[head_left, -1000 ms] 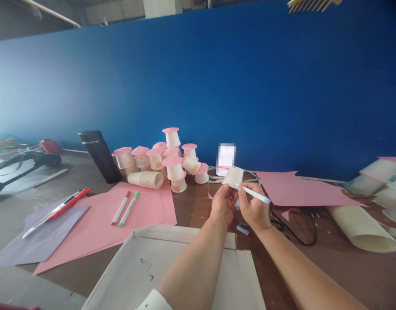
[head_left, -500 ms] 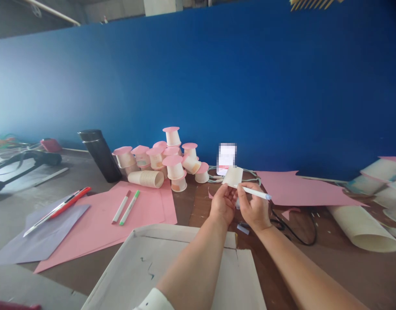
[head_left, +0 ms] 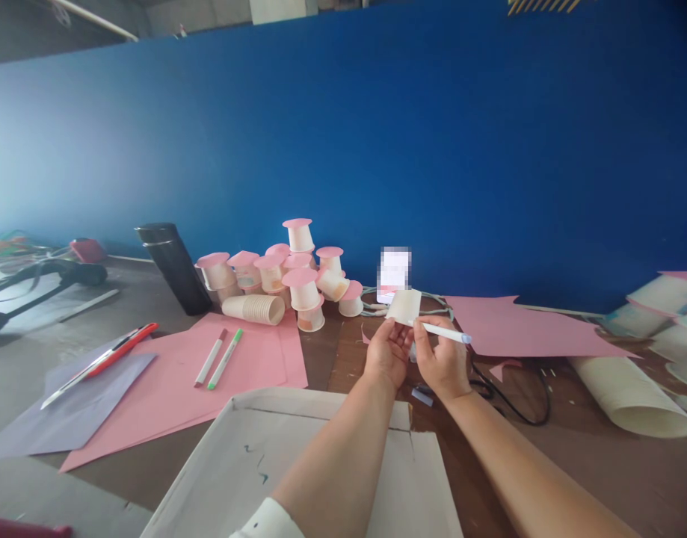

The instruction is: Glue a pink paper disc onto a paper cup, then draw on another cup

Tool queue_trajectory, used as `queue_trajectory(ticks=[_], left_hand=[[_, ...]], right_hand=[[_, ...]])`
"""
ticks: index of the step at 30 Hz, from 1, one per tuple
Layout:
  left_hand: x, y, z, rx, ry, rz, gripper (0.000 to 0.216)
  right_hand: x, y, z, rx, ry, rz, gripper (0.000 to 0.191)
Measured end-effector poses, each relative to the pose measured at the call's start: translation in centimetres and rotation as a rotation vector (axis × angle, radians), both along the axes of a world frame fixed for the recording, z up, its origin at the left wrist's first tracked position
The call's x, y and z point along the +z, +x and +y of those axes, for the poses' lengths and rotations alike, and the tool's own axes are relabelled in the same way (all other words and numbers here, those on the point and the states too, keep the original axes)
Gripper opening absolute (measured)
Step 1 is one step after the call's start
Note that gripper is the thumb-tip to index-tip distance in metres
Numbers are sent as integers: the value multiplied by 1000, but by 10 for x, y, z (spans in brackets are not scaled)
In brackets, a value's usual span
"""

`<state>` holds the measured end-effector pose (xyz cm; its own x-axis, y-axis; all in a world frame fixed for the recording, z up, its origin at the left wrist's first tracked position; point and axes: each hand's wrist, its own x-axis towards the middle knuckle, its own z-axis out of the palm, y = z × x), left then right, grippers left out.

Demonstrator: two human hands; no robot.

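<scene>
Above the table, my left hand (head_left: 386, 357) holds a small white paper cup (head_left: 404, 305), its fingers curled around the lower part. My right hand (head_left: 442, 362) is closed on a white marker (head_left: 445, 332) with a pale blue end pointing right. The marker's other end meets the cup's near side; the exact contact is too small to make out. Below the hands lies a loose blue-grey marker cap (head_left: 422, 397). Behind the cup a phone (head_left: 395, 270) with a lit, blurred screen leans near the blue partition.
Left of my hands are paper cups topped with pink discs (head_left: 301, 278), a nested cup stack (head_left: 253, 309), a black bottle (head_left: 175, 269), two markers (head_left: 225, 359) and a utility knife (head_left: 99, 366) on paper sheets. Right lie pink paper (head_left: 528, 326), a cardboard tube (head_left: 629, 396) and a black cable (head_left: 522, 411).
Hardly anything differs. My right hand and the marker have shifted very slightly against the cup, and the view has tilted a touch.
</scene>
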<state>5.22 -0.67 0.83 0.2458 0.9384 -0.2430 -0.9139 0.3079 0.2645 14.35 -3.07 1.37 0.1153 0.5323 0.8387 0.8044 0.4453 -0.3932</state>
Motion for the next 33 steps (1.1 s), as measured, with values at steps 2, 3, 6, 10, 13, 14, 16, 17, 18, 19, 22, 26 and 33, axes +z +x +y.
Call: queue_trajectory(ticks=[2, 3, 6, 10, 13, 14, 16, 17, 18, 19, 22, 26, 33], left_hand=[[-2, 0, 1, -3, 3, -16, 9], [-3, 0, 2, -4, 3, -23, 9], [-5, 0, 3, -3, -11, -44, 8], [-3, -2, 2, -1, -29, -69, 8], [-3, -3, 2, -7, -35, -74, 8], [-3, -3, 2, -12, -39, -75, 7], [-4, -3, 3, -19, -53, -72, 6], [-5, -3, 4, -20, -61, -70, 5], [-4, -3, 4, -21, -66, -68, 5], [-4, -3, 4, -20, -69, -69, 5], [-2, -4, 2, -13, -73, -76, 6], [-2, -5, 2, -16, -71, -84, 7], [-3, -5, 2, -17, -77, -78, 6]], right_hand=[[0, 0, 0, -18, 4, 7, 16], [0, -1, 0, -18, 5, 6, 16], [-1, -2, 0, 15, 0, -18, 14], [-1, -1, 0, -7, 7, 11, 15], [-2, 0, 1, -9, -4, 31, 17], [-2, 1, 2, 6, -9, 19, 17], [-2, 1, 2, 39, -16, -12, 16], [-2, 1, 2, 43, -15, -17, 16], [-2, 1, 2, 37, -12, -11, 16], [-2, 1, 2, 23, -8, 7, 16], [-2, 2, 1, -20, -1, 85, 16], [-2, 2, 1, 1, -15, 74, 15], [-4, 2, 2, -11, -10, 11, 13]])
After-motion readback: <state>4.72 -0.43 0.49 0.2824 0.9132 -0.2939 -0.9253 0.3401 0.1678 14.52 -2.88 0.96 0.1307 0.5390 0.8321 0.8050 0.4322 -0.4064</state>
